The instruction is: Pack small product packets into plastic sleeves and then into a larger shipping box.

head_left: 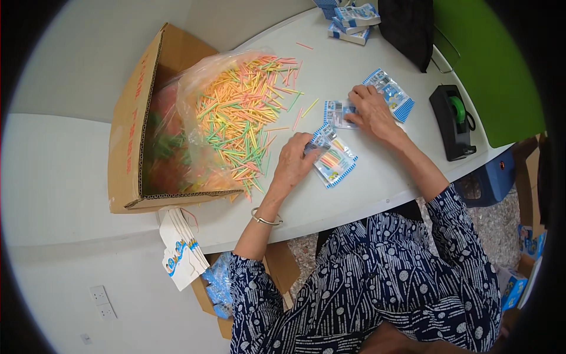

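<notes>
My left hand point(293, 160) pinches the left edge of a clear packet point(333, 158) with blue striped ends, thumb on top. Several thin pastel sticks show through its window. My right hand point(375, 113) lies to the right and farther off, fingers bent but apart from the thumb. Its thumb rests on a second blue-and-white packet point(333, 112), partly hidden under the hand. Just beyond its fingers more packets point(390, 94) lie overlapping. Left of my hands is a heap of loose thin sticks point(244, 112) in pink, yellow, orange and green.
A tipped cardboard box point(127, 141) with a clear plastic bag point(187, 97) opens toward the heap. Small boxes point(352, 23) and a black bag point(408, 29) are at the back. A black tape dispenser point(449, 127) stands at right. White cards point(181, 251) hang off the near left edge.
</notes>
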The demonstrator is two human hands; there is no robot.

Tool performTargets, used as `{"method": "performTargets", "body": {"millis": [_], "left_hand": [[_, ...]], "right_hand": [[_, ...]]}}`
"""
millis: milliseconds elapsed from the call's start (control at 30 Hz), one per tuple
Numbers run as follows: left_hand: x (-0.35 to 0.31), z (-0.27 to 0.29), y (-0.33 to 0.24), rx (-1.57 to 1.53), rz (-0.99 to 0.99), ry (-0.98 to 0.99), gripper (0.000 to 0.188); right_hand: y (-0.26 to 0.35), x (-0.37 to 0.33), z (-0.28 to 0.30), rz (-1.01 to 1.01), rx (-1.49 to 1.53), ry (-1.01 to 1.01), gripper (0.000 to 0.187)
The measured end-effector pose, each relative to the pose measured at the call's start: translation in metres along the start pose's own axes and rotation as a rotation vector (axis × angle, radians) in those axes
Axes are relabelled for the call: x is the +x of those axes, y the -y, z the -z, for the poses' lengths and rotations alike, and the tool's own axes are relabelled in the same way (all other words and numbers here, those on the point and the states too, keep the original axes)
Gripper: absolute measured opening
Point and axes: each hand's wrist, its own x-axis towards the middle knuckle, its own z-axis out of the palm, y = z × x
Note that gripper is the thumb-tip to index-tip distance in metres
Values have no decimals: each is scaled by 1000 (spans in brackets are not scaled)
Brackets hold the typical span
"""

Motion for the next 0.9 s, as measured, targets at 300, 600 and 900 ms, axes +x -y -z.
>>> {"method": "performTargets", "body": {"millis": [300,600,900], "left_hand": [[20,3,-4,155,-205,-264,41],[39,22,-37,-222,-20,-128,17],[26,28,-44,35,-254,-293,11]], "right_hand": [[1,4,-6,-3,133,31,24],[45,17,44,-175,826,101,32],[57,22,48,-166,874,332,21]]}}
